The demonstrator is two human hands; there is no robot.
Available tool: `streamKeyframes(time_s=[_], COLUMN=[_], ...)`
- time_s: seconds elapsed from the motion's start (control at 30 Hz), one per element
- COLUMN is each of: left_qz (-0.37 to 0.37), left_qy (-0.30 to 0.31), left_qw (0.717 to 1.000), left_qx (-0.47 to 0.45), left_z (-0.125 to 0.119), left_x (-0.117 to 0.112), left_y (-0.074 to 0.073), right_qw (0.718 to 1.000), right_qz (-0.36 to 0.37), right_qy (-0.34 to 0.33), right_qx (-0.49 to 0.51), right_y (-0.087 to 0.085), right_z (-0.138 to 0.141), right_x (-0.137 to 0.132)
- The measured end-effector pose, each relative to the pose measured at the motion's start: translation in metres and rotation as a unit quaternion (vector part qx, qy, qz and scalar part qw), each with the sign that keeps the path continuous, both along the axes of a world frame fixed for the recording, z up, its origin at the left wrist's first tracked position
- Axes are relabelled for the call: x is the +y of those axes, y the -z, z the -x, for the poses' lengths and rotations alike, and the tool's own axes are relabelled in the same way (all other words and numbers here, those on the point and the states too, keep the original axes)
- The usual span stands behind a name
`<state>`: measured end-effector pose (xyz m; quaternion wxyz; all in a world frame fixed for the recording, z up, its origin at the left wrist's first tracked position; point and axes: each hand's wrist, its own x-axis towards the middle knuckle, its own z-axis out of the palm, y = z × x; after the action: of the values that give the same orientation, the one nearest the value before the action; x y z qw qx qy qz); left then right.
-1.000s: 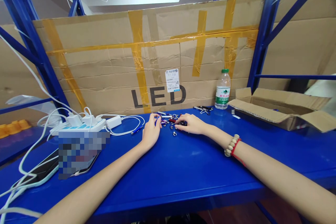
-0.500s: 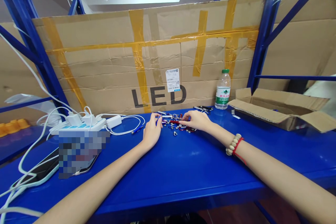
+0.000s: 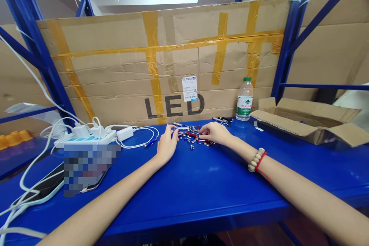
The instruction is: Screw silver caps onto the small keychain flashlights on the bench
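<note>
The fingers of the right hand (image 3: pixel 216 133) reach down from above onto a pile of small metal parts (image 3: pixel 188 128) on the blue tabletop (image 3: pixel 201 184). They are narrow, thumb close to the index finger, with the end of a slim red piece (image 3: pixel 190 135) just at their tips. A slender shape like that suits a fingertip pinch, though whether it is truly gripped I cannot tell.

The left hand (image 3: pixel 166 144) lies on the other side of the pile, its fingers drawn together, with a bit of blue (image 3: pixel 174 130) showing at the tips; whether they hold it is too small to tell. The wrist seems to rest on the tabletop, probably to steady the hand.

Nearer the person than both sets of fingers, a small silver clip (image 3: pixel 192 147) lies apart from the pile. Just left of the left fingers is a blue pen (image 3: pixel 150 142), beside a white cable loop (image 3: pixel 154 135). Beyond the right fingers sit dark metal clips (image 3: pixel 225 120), perhaps kept as a separate group. Farther right stand a water bottle (image 3: pixel 244 103) and an open cardboard box (image 3: pixel 300 125), presumably set aside to leave the fingers room.
</note>
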<state>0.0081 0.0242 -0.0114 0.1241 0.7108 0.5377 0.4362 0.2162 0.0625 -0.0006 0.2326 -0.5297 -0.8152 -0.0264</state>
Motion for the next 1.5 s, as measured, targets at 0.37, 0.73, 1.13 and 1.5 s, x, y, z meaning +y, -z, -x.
streamKeyframes(time_s=[0.37, 0.73, 1.13, 1.5], left_qz=[-0.008, -0.015, -0.022, -0.011], left_qy=[0.006, 0.023, 0.030, 0.065], left_qw=[1.000, 1.000, 0.999, 0.998], left_qx=[-0.003, -0.006, -0.006, -0.014], left_z=[0.000, 0.000, 0.000, -0.001], left_x=[0.001, 0.003, 0.004, 0.004], left_y=[0.000, 0.002, 0.003, 0.004], right_qw=[0.994, 0.982, 0.985, 0.985], right_qz=[-0.046, -0.057, -0.049, -0.040], right_qy=[-0.017, -0.053, -0.038, -0.036], right_qx=[0.099, 0.175, 0.160, 0.164], right_y=[0.004, 0.008, 0.010, 0.010], right_z=[0.002, 0.005, 0.007, 0.006], right_x=[0.005, 0.008, 0.009, 0.010])
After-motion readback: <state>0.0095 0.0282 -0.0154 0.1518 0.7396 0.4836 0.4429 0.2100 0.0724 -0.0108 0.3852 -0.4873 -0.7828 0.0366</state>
